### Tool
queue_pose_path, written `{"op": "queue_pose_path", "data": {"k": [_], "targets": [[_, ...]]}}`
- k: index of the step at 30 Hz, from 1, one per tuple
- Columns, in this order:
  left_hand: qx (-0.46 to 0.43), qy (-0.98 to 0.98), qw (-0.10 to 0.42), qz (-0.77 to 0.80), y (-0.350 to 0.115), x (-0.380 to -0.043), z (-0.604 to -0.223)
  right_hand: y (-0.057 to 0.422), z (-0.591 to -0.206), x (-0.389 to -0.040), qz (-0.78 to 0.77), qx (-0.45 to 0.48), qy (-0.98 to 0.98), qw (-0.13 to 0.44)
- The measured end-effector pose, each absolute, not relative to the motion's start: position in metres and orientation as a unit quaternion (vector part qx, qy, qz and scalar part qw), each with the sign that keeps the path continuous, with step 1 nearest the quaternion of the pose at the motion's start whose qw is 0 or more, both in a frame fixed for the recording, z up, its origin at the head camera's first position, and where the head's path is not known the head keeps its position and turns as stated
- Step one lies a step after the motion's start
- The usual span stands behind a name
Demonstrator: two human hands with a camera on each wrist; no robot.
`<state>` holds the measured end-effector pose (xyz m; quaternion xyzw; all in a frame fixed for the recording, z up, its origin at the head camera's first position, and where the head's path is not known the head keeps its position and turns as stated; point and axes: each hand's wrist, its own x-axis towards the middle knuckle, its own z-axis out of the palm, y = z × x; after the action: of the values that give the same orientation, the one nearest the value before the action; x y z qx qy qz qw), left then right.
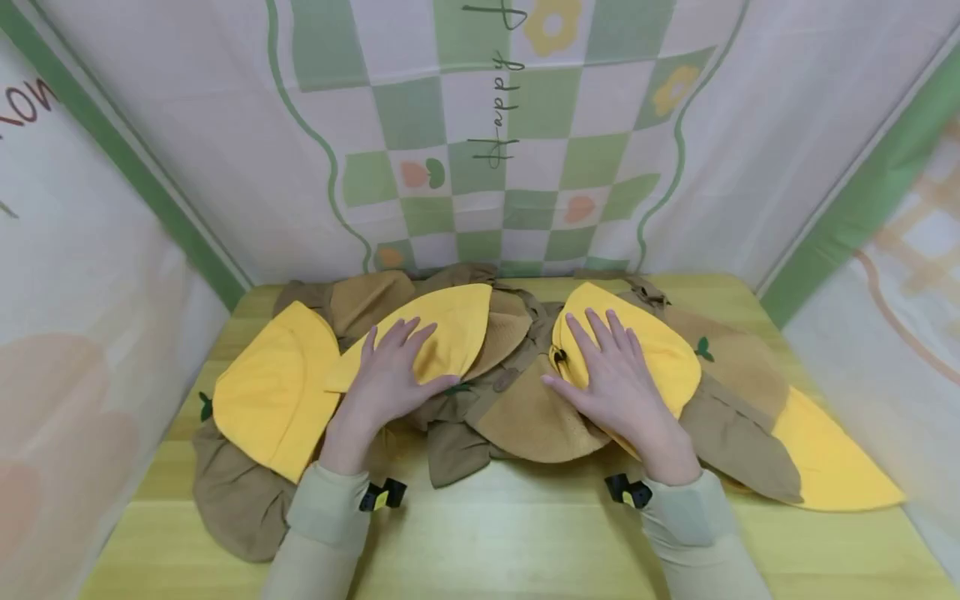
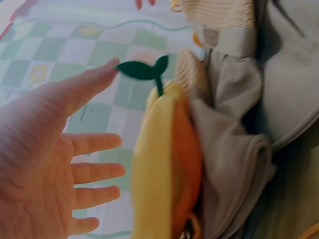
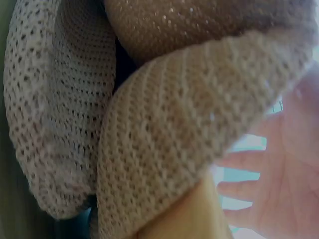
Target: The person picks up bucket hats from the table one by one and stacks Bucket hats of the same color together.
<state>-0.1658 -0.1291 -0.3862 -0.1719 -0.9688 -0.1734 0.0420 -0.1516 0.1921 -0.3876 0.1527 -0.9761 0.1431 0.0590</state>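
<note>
Both hands are spread flat over a row of yellow and brown cloth hats. My left hand lies over a yellow hat, fingers straight and thumb out to the side. In the left wrist view a green leaf sprout tops that hat, and the thumb tip is right by a leaf. The right hand has its fingers fanned over another yellow hat. Between the hands sits a tan ribbed hat brim; similar knitted fabric partly hides the right palm in the right wrist view.
Another yellow hat lies at the left, above a brown hat. To the right are a brown piece and a yellow one near the table's edge. The wooden table meets a checkered cloth backdrop behind.
</note>
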Motion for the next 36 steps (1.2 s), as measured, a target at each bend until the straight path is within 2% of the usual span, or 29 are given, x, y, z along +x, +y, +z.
{"op": "queue_pose_path", "data": {"k": [5, 12, 21, 36], "targets": [[-0.181, -0.961, 0.036, -0.206, -0.143, -0.164, -0.381, 0.185, -0.389, -0.155, 0.138, 0.189, -0.969, 0.085], [-0.171, -0.961, 0.002, -0.216, -0.152, -0.162, -0.376, 0.164, -0.379, -0.160, 0.147, 0.233, -0.958, 0.083], [-0.180, -0.963, -0.047, -0.197, -0.155, -0.166, -0.383, 0.124, -0.380, -0.174, 0.136, 0.307, -0.930, 0.150], [-0.230, -0.956, -0.029, -0.177, -0.155, -0.173, -0.395, 0.100, -0.409, -0.181, 0.141, 0.353, -0.916, 0.130]]}}
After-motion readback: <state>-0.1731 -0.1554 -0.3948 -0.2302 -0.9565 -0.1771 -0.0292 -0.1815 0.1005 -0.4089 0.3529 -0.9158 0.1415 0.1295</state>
